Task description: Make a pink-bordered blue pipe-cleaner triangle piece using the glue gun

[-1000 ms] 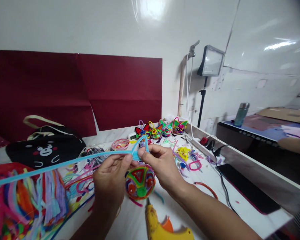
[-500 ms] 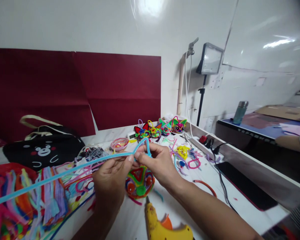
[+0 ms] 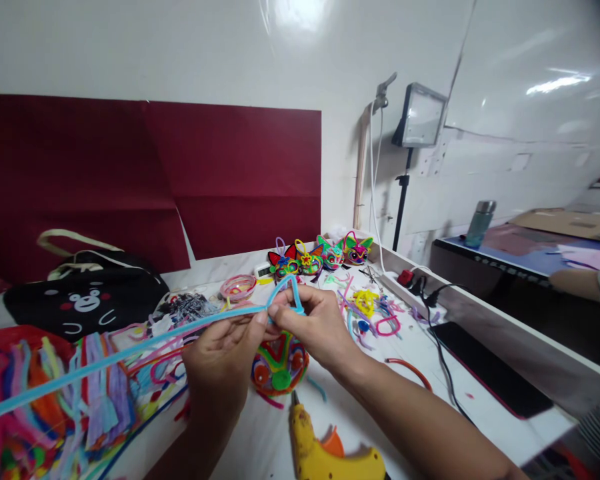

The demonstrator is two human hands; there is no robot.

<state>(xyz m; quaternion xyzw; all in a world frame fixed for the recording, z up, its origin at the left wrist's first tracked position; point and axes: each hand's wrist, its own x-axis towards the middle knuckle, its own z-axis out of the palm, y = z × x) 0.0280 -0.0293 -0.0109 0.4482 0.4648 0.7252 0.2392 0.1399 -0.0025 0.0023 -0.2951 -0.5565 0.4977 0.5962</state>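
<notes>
While our left hand [image 3: 220, 363] and right hand [image 3: 313, 327] pinch the blue pipe cleaner [image 3: 130, 351] at its bent peak, above the table's [image 3: 460, 393] centre toward 12 o'clock, we should crease tightly, tail trailing toward 8 o'clock.
</notes>
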